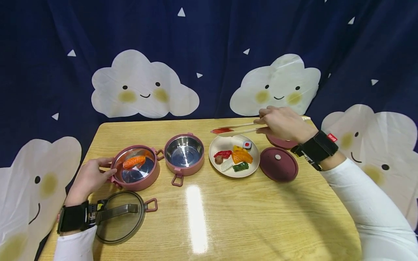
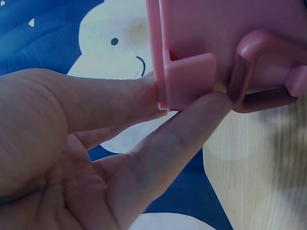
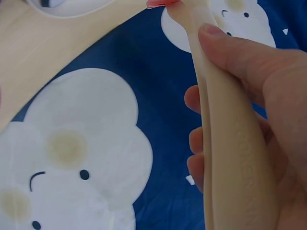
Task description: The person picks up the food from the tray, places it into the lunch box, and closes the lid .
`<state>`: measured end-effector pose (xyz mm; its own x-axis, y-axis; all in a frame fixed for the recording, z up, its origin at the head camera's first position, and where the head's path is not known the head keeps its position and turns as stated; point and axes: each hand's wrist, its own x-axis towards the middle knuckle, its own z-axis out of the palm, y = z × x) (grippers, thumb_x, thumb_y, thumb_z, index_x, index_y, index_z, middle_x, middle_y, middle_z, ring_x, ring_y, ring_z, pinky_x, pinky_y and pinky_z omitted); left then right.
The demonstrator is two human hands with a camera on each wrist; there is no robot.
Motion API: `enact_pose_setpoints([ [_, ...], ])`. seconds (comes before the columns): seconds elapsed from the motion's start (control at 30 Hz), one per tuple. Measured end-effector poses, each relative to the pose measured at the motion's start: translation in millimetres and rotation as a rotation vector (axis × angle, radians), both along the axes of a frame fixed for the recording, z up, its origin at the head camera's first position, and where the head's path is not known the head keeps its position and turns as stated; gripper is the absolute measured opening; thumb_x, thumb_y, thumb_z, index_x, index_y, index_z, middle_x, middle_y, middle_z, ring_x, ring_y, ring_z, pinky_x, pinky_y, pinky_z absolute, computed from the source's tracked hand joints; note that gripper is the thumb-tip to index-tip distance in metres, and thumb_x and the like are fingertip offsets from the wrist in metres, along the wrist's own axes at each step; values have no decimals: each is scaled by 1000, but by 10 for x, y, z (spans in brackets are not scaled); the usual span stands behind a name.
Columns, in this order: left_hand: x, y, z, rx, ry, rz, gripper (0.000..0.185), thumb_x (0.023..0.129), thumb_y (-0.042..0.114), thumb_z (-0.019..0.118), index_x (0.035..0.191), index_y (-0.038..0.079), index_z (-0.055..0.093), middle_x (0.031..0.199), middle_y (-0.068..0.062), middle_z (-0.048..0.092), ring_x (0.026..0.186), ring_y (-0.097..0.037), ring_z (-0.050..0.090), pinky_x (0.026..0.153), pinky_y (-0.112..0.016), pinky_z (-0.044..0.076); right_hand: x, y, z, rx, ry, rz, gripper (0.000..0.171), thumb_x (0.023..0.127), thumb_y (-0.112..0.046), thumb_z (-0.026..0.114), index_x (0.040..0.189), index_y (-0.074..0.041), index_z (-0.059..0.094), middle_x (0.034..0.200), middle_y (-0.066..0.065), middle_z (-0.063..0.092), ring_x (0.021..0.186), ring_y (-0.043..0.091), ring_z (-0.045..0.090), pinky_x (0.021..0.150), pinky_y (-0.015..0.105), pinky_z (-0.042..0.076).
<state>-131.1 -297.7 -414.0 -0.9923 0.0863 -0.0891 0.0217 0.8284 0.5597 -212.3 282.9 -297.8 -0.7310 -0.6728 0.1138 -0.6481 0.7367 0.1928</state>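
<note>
- Glass lid point(image 1: 119, 217) lies at the tabletop's point(image 1: 248, 217) near left corner.
- Left hand point(image 1: 89, 177) pinches the left pot's point(image 1: 135, 174) side latch; salmon point(image 1: 134, 161) lies inside.
- Empty pot point(image 1: 184, 154) and plate point(image 1: 253, 167) sit mid-tabletop.
- Right hand point(image 1: 282, 125) grips tongs point(image 1: 240, 129) closed on a red piece point(image 1: 221, 130), above the plate's far rim.

Bare tabletop point(image 1: 228, 217) lies open along the near edge, while the middle is crowded by a clear lid point(image 1: 121, 217), two pink bowls point(image 1: 184, 154), a food plate point(image 1: 234, 156) and a maroon lid point(image 1: 278, 164), with narrow gaps between them.
</note>
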Motion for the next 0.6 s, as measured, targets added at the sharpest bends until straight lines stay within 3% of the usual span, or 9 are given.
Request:
enact_pose_setpoints([
  [0.6, -4, 10, 16, 1, -23, 2, 46, 100, 9, 70, 140, -12, 59, 123, -41, 67, 86, -36, 75, 59, -23, 53, 39, -505, 188, -20, 85, 98, 27, 91, -35, 84, 112, -18, 83, 89, 2, 64, 83, 22, 60, 64, 34, 52],
])
